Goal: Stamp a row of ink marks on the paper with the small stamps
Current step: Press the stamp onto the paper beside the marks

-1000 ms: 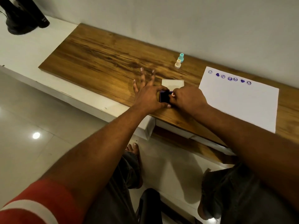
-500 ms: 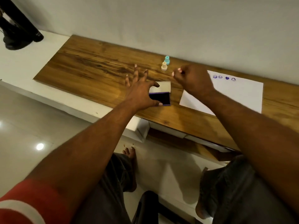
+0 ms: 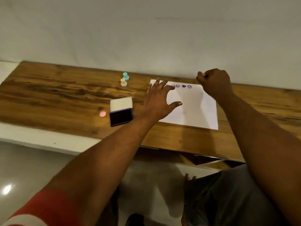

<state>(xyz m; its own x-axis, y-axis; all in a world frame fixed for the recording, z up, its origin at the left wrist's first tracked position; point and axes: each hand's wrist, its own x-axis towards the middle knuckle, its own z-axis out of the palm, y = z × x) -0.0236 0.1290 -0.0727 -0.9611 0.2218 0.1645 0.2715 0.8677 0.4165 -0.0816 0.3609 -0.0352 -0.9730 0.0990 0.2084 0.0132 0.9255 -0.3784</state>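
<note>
Wooden desk (image 3: 57, 98) | left hand (image 3: 156, 103) fingers spread over paper (image 3: 195, 111) | right hand (image 3: 215, 82) curled — contents hidden

text: none readable | paper (image 3: 192, 110): purple marks (image 3: 183, 86) (one heart, others blurred)

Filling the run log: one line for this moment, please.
left hand spread over paper | right hand curled near stamped row end, contents hidden | ink pad open
</note>
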